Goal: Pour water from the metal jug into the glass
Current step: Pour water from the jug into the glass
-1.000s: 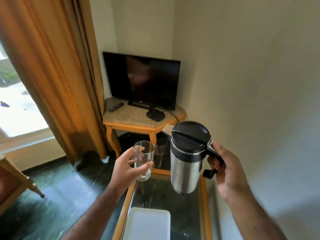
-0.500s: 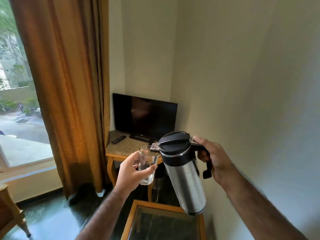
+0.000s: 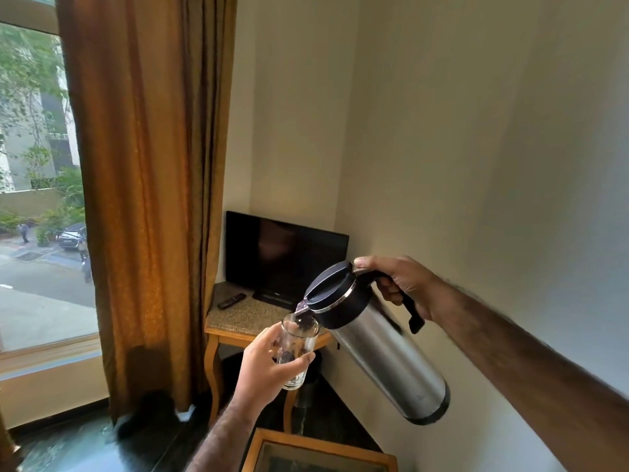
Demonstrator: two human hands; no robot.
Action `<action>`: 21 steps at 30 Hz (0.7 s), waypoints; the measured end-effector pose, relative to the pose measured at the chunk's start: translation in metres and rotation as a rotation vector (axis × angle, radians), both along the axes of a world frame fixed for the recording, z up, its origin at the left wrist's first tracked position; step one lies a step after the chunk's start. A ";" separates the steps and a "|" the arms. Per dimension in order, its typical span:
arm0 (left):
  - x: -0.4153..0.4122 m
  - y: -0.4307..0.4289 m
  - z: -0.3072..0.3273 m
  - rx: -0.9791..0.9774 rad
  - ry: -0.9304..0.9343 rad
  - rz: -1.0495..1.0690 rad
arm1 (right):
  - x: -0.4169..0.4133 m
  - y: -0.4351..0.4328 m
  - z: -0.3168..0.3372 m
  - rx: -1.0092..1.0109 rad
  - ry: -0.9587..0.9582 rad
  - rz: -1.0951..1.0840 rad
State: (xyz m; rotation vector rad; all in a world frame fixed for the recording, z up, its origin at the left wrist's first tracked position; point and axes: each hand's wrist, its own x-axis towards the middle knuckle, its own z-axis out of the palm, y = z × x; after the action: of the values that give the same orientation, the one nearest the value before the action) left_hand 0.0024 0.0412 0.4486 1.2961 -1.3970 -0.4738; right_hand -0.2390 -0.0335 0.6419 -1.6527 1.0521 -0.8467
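Below me, at 6 o'clock and nearest of all, sits the wooden rim of a glass-topped table (image 3: pixel 320 449), and over the dark floor beyond it I hold everything up in the air. At 7 o'clock my left hand (image 3: pixel 263 369) is wrapped around the lower half of the glass (image 3: pixel 297 352), fingers and thumb closed on its wall, rim tipped a little toward the spout. At 3 o'clock my right hand (image 3: pixel 400 284) is clenched on the black handle of the metal jug (image 3: pixel 381 338), which leans steeply, base down at 5 o'clock and its black lid and small spout resting right over the glass rim, perhaps touching it; I cannot tell whether water is running yet. Risks as I judge them: the jug is long and heavy-looking, so a quick extra tilt could send a gush past the narrow mouth onto the table and floor; the lid might loosen at this angle; a wet glass held only in my fingers could slip; a knock of spout on rim could jolt it. Farther off at 12 o'clock stands a corner stand (image 3: pixel 238 318) with a remote (image 3: pixel 232 300) and a dark television (image 3: pixel 286 257), whose small badge is too blurred to read. Nothing on jug or glass shows any legible writing. Farthest, at 10 o'clock, hang the brown curtain (image 3: pixel 146 199) and the window (image 3: pixel 37 182).
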 end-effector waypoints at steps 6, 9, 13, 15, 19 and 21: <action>0.007 0.001 -0.005 -0.010 0.002 0.018 | 0.014 0.001 0.024 0.030 0.222 0.103; 0.009 0.004 -0.005 -0.026 0.003 0.010 | 0.020 -0.001 0.034 0.042 0.272 0.120; 0.010 0.005 -0.006 -0.028 0.024 0.005 | 0.029 -0.003 0.044 0.051 0.343 0.115; 0.011 0.004 -0.007 -0.026 0.032 0.003 | 0.033 -0.005 0.048 0.043 0.386 0.104; 0.010 0.003 -0.006 -0.045 0.038 -0.005 | 0.043 -0.006 0.053 0.049 0.473 0.143; 0.011 0.003 -0.007 -0.051 0.037 -0.008 | 0.048 -0.006 0.056 0.049 0.514 0.150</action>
State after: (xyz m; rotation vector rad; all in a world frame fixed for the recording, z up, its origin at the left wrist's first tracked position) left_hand 0.0135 0.0444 0.4415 1.2348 -1.3759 -0.4625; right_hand -0.1910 -0.0395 0.6982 -1.9304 1.2583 -0.2953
